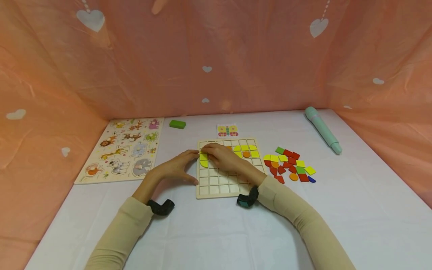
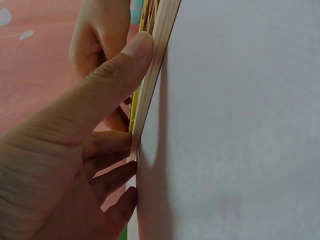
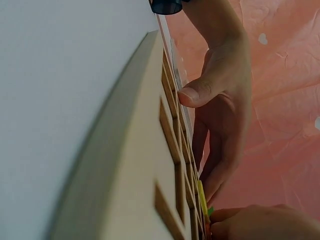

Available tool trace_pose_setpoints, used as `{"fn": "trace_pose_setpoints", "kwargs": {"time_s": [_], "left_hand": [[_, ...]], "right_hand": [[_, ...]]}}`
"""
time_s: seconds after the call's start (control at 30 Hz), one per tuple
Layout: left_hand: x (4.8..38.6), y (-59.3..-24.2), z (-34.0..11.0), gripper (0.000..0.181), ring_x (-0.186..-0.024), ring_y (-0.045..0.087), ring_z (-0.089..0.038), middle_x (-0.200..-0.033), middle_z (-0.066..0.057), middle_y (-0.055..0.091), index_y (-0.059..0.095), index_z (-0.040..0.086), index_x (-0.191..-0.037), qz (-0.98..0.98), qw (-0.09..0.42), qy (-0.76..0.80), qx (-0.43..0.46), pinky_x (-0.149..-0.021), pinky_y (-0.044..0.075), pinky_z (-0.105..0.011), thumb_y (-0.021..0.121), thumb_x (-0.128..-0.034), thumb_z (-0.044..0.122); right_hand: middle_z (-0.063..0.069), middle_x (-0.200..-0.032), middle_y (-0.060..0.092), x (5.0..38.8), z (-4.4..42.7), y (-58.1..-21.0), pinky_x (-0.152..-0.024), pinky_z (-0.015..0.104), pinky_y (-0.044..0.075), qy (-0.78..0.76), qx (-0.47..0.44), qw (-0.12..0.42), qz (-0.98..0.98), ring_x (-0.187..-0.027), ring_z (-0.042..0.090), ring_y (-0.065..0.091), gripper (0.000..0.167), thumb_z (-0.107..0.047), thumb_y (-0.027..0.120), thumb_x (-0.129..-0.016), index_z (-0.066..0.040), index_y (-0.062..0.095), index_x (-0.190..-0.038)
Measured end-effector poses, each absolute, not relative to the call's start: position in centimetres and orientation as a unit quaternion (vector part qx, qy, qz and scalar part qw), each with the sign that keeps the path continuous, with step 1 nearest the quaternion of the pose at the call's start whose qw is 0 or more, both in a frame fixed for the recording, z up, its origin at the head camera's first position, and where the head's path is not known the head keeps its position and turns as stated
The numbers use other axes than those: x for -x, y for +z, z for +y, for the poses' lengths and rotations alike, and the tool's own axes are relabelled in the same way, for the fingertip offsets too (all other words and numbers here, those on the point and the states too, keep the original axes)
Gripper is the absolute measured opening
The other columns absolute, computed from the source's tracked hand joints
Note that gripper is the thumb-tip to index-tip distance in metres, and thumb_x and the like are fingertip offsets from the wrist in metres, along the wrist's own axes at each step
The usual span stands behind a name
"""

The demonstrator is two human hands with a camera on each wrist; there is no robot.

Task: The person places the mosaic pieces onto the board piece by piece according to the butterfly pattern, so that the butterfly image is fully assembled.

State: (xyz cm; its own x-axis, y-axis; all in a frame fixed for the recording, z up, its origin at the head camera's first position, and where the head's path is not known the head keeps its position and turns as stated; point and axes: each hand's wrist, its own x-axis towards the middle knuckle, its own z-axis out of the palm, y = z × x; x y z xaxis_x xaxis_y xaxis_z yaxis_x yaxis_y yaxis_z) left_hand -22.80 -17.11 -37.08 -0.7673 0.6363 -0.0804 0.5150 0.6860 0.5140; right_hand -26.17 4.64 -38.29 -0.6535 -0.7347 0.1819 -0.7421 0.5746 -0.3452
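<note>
In the head view my left hand (image 1: pixel 173 168) is at the left side of the wooden grid board (image 1: pixel 214 189), thumb spread from the fingers, touching its edge. The left wrist view shows the thumb and fingertips of my left hand (image 2: pixel 65 130) against the board edge (image 2: pixel 154 65). My right hand (image 1: pixel 224 157) reaches over the board, its fingertips resting at the upper-left cells by yellow pieces (image 1: pixel 204 163); whether a piece is under them is hidden. More yellow pieces (image 1: pixel 254 153) and an orange disc (image 1: pixel 246 154) lie in the board's upper right.
Loose red, yellow, green, orange and blue pieces (image 1: pixel 292 159) lie right of the board. A butterfly pattern card (image 1: pixel 227 131) sits behind it. An animal puzzle (image 1: pixel 135 157) and green block (image 1: pixel 177 124) are to the left, a mint-green microphone-shaped object (image 1: pixel 323 129) at far right.
</note>
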Motion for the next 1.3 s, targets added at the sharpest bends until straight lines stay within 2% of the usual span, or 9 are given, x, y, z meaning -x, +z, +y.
{"fn": "trace_pose_setpoints", "kwargs": {"time_s": [0.27, 0.47, 0.67, 0.83, 1.0, 1.07, 1.2, 1.3], "left_hand": [[23.0, -37.4, -17.1, 0.097, -0.137, 0.025, -0.035, -0.147, -0.021, 0.028, 0.036, -0.005, -0.139, 0.910, 0.127, 0.237, -0.315, -0.113, 0.022, -0.047, 0.081, -0.0675, 0.042], [23.2, -37.6, -17.0, 0.097, -0.137, 0.025, -0.035, -0.148, -0.020, 0.028, 0.036, -0.005, -0.139, 0.910, 0.124, 0.234, -0.320, -0.113, 0.022, -0.047, 0.081, -0.0675, 0.044], [23.2, -37.6, -16.8, 0.097, -0.137, 0.024, -0.035, -0.148, -0.020, 0.027, 0.036, -0.005, -0.139, 0.908, 0.126, 0.236, -0.322, -0.114, 0.020, -0.046, 0.081, -0.0674, 0.042], [23.1, -37.5, -16.9, 0.097, -0.137, 0.024, -0.035, -0.148, -0.020, 0.028, 0.036, -0.006, -0.138, 0.909, 0.125, 0.237, -0.319, -0.114, 0.020, -0.046, 0.082, -0.0670, 0.041], [23.0, -37.5, -17.1, 0.097, -0.138, 0.023, -0.034, -0.149, -0.019, 0.026, 0.035, -0.004, -0.140, 0.912, 0.129, 0.236, -0.310, -0.114, 0.020, -0.046, 0.082, -0.0674, 0.041], [23.0, -37.5, -17.1, 0.097, -0.138, 0.023, -0.034, -0.149, -0.018, 0.026, 0.035, -0.004, -0.140, 0.912, 0.130, 0.236, -0.308, -0.114, 0.021, -0.046, 0.081, -0.0678, 0.041], [23.0, -37.5, -17.1, 0.097, -0.138, 0.022, -0.033, -0.149, -0.017, 0.026, 0.035, -0.003, -0.140, 0.913, 0.133, 0.238, -0.304, -0.114, 0.020, -0.046, 0.082, -0.0677, 0.041], [22.9, -37.5, -17.1, 0.097, -0.138, 0.022, -0.033, -0.150, -0.017, 0.026, 0.035, -0.003, -0.140, 0.912, 0.133, 0.238, -0.305, -0.114, 0.020, -0.046, 0.082, -0.0676, 0.041]], "right_hand": [[0.011, -0.133, 0.050, 26.1, 4.8, -38.1, -0.108, 0.034, 0.035, 0.209, -0.417, 0.014, -0.884, -0.127, 0.024, 0.043, 0.034, -0.008, 0.048, -0.096, -0.001, 0.053, -0.129], [0.012, -0.128, 0.055, 26.3, 6.3, -36.7, -0.103, 0.037, 0.041, 0.319, -0.414, 0.036, -0.852, -0.121, 0.026, 0.048, 0.034, -0.005, 0.056, -0.092, 0.001, 0.055, -0.125], [0.016, -0.114, 0.060, 26.4, 11.9, -35.4, -0.090, 0.042, 0.050, 0.408, -0.414, 0.055, -0.812, -0.102, 0.035, 0.056, 0.035, -0.003, 0.068, -0.084, 0.003, 0.059, -0.117], [0.020, -0.114, 0.058, 25.9, 17.9, -35.3, -0.092, 0.046, 0.048, 0.414, -0.359, 0.042, -0.835, -0.102, 0.037, 0.056, 0.037, -0.001, 0.069, -0.081, 0.004, 0.058, -0.116], [0.027, -0.114, 0.056, 25.3, 22.3, -35.6, -0.094, 0.053, 0.043, 0.405, -0.310, 0.035, -0.859, -0.103, 0.039, 0.054, 0.038, 0.005, 0.067, -0.081, 0.010, 0.056, -0.117], [0.025, -0.115, 0.057, 25.2, 23.5, -35.6, -0.095, 0.048, 0.044, 0.395, -0.296, 0.036, -0.869, -0.104, 0.037, 0.055, 0.037, 0.003, 0.067, -0.082, 0.009, 0.056, -0.117], [0.020, -0.115, 0.058, 24.9, 25.1, -35.9, -0.096, 0.025, 0.046, 0.387, -0.277, 0.027, -0.879, -0.104, 0.032, 0.055, 0.035, 0.000, 0.066, -0.084, 0.004, 0.058, -0.117], [0.023, -0.115, 0.059, 24.6, 25.8, -36.1, -0.094, 0.021, 0.047, 0.393, -0.272, 0.013, -0.878, -0.103, 0.035, 0.055, 0.033, 0.002, 0.065, -0.084, 0.006, 0.058, -0.116]]}}
